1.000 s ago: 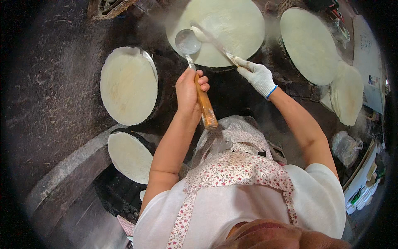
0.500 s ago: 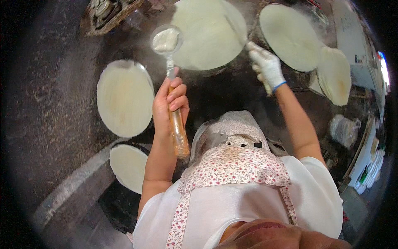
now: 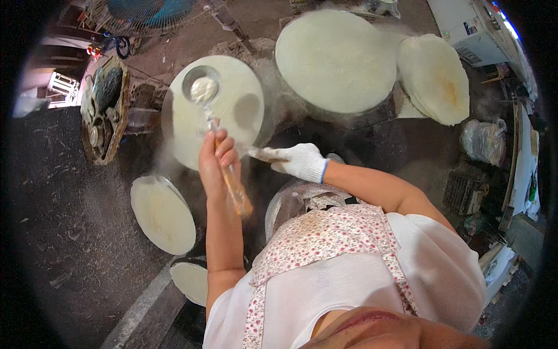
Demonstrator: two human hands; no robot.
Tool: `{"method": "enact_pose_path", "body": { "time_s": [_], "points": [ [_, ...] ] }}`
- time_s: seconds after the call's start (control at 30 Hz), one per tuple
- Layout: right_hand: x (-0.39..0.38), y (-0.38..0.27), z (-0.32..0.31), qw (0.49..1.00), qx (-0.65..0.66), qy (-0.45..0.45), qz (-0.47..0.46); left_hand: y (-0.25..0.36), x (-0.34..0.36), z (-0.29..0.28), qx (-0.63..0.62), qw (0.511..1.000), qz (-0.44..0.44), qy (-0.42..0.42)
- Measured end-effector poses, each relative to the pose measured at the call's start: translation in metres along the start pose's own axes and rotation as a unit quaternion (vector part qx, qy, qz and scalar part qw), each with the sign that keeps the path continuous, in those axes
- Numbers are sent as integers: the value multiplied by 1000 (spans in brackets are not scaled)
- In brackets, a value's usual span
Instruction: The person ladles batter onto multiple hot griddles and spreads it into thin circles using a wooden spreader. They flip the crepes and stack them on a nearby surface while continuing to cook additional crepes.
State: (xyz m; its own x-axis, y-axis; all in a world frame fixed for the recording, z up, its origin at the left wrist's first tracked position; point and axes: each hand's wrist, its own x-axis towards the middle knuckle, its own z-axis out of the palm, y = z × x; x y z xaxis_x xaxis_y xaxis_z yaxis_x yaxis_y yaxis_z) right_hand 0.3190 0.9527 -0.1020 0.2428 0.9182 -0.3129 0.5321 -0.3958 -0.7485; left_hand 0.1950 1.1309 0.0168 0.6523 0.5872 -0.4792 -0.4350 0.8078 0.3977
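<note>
the fingers of the left hand point(image 3: 214, 166) are closing around the wooden handle of a ladle point(image 3: 203, 91), narrow and firm, with the handle's butt end sticking out below them toward the person. the ladle's round bowl is hanging just beyond those fingers, carrying a white, wet-looking mass, and it is hovering over a pale round sheet point(image 3: 235, 81) that is lying beyond and around the left fingers; a rounded shadow is falling on the sheet beside the bowl.

the right hand point(image 3: 301, 161) is wearing a white knitted glove with a blue edge at the wrist. its fingers are gripping a stick-like tool point(image 3: 266, 154), which is pointing left from them toward the left forearm; its far end is blurring too much to tell its shape.

beyond the right fingers a larger pale sheet point(image 3: 334, 61) is lying flat, with a pile of sheets point(image 3: 436, 81) overlapping its side, farther to the right of those fingers. below and to the left of the left fingers another round sheet point(image 3: 163, 215) is resting, and nearer the person a smaller pale disc point(image 3: 190, 282) is showing partly behind the left arm. well beyond the left fingers, a wire fan cage point(image 3: 154, 11) is standing, and thin steam is drifting.
</note>
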Motion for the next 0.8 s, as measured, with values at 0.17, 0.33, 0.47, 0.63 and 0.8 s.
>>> {"method": "enact_pose_path", "body": {
  "time_s": [0.17,0.33,0.47,0.63,0.8],
  "points": [
    [-28,73,-135,926,286,231,85,-73,115,44,19,997,-29,-65],
    [-43,157,-223,942,154,259,152,-166,213,114,145,988,16,-43],
    [-41,186,-242,942,91,283,158,-220,249,163,157,987,22,-28],
    [-26,174,-255,928,84,272,238,-255,274,175,217,976,36,-9],
    [2,162,-250,940,-54,242,236,-265,274,174,270,959,78,14]
  ]
}}
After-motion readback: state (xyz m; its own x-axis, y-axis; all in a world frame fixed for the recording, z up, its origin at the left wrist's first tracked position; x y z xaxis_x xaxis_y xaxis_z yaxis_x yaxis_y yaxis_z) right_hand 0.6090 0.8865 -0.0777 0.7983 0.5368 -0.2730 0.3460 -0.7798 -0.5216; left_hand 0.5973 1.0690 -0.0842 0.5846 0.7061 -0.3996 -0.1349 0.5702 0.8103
